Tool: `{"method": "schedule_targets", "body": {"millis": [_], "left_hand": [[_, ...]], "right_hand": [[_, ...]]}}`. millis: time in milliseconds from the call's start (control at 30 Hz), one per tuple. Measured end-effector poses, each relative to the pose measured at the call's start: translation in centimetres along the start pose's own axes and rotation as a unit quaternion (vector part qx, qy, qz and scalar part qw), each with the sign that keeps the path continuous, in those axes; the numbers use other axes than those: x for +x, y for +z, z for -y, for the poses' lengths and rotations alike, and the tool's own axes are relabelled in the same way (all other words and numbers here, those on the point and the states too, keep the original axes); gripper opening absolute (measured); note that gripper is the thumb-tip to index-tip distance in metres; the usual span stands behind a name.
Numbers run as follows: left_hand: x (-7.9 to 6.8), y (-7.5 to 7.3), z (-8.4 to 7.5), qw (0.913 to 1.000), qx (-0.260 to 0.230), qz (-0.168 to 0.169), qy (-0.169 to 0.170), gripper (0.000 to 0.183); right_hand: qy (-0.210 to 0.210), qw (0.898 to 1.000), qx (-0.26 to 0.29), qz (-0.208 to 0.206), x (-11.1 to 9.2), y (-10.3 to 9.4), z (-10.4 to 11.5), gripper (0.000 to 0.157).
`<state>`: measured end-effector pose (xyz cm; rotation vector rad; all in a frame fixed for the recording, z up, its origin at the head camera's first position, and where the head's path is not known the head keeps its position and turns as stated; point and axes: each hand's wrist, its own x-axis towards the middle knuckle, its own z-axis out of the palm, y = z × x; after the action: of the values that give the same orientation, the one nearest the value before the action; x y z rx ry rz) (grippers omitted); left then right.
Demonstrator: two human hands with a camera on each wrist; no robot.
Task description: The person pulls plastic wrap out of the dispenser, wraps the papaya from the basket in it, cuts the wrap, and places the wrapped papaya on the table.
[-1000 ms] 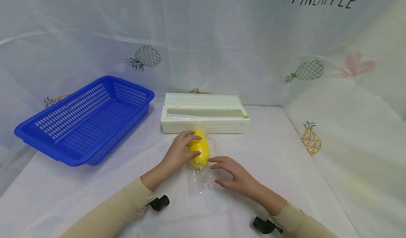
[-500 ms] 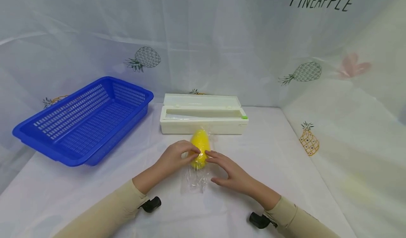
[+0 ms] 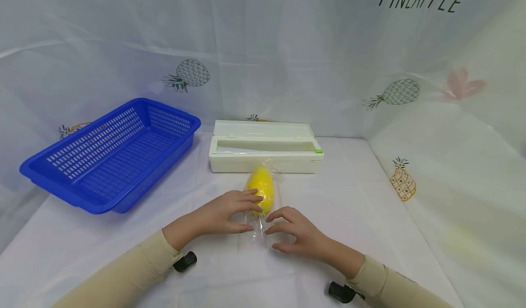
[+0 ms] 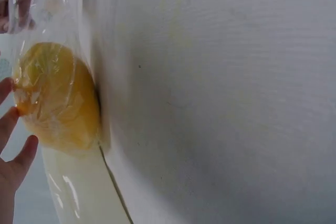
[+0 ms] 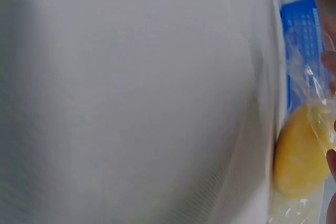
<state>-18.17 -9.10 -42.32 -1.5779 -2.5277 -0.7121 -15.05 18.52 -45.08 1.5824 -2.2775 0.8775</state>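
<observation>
A smooth yellow oval fruit (image 3: 262, 180), mango-like in shape, lies wrapped in clear plastic film. Spread fingers of my left hand (image 3: 223, 212) rest on its near left side, the thumb held apart below. A crinkled tail of the film (image 4: 55, 3) sticks out from the near end. My right hand (image 3: 302, 235) is just right of this tail, fingers loosely bent, fingertips close to the film and gripping nothing visible. In the right wrist view, the fruit (image 5: 302, 153) shows at the right edge with fingertips beside the film.
Directly behind the fruit stands a long white film dispenser box (image 3: 238, 164), its lid raised and film inside. A blue perforated basket (image 3: 123, 155) sits at the back left. A white cloth (image 3: 349, 198) covers the table, with pineapple-printed curtain (image 3: 283, 61) around it.
My left hand first gripped the fruit's upper part, then pinched at its side, and now lies lower with fingers spread. My right hand touched the fruit's right side and has drawn back slightly.
</observation>
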Motion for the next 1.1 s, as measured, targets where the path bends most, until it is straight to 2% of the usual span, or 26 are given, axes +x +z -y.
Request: {"method": "schedule_targets", "body": {"millis": [133,267,367,500,600,667,733,800,900,967,1000,1100], "left_hand": [[-0.2,-0.2,-0.4,0.9992,-0.001,0.031,-0.025,0.061],[-0.2,-0.3,-0.6,0.9976,-0.024,0.052,-0.039,0.064],[-0.2,-0.2,-0.6,0.9966,-0.031,0.065,-0.040,0.066],[-0.3,0.0,-0.6,0.9954,-0.029,0.080,-0.044,0.068],[-0.3,0.0,-0.6,0.9951,-0.025,0.086,-0.043,0.070],[-0.3,0.0,-0.7,0.9955,-0.020,0.084,-0.038,0.070],[-0.2,0.1,-0.7,0.9963,-0.018,0.078,-0.030,0.067],[-0.2,0.2,-0.7,0.9971,-0.016,0.072,-0.022,0.063],[-0.2,0.4,-0.6,0.9979,-0.011,0.063,-0.009,0.054],[-0.1,0.5,-0.5,0.9982,-0.007,0.059,-0.005,0.050],[-0.1,0.5,-0.4,0.9984,-0.007,0.056,-0.004,0.049],[0.0,0.7,-0.2,0.9989,-0.011,0.046,0.000,0.045]], "right_hand": [[-0.025,0.999,-0.043,0.016,0.2,0.2,0.3,0.025],[-0.036,0.995,-0.086,0.022,0.5,0.5,0.2,0.024],[-0.059,0.991,-0.123,0.009,0.8,0.8,0.1,0.026],[-0.113,0.976,-0.185,-0.014,1.4,0.9,0.3,0.026],[-0.142,0.962,-0.231,-0.009,1.8,0.8,0.7,0.028],[-0.143,0.958,-0.248,0.006,2.0,0.7,0.9,0.029],[-0.132,0.958,-0.252,0.018,2.1,0.6,1.1,0.022],[-0.119,0.963,-0.241,0.021,2.1,0.6,1.2,0.013],[-0.112,0.969,-0.220,0.013,2.1,0.4,1.3,0.007],[-0.118,0.969,-0.215,0.003,2.0,0.4,1.3,0.003],[-0.123,0.968,-0.217,-0.002,1.9,0.3,1.3,0.002],[-0.133,0.966,-0.222,-0.017,1.8,0.2,1.2,0.012]]}}
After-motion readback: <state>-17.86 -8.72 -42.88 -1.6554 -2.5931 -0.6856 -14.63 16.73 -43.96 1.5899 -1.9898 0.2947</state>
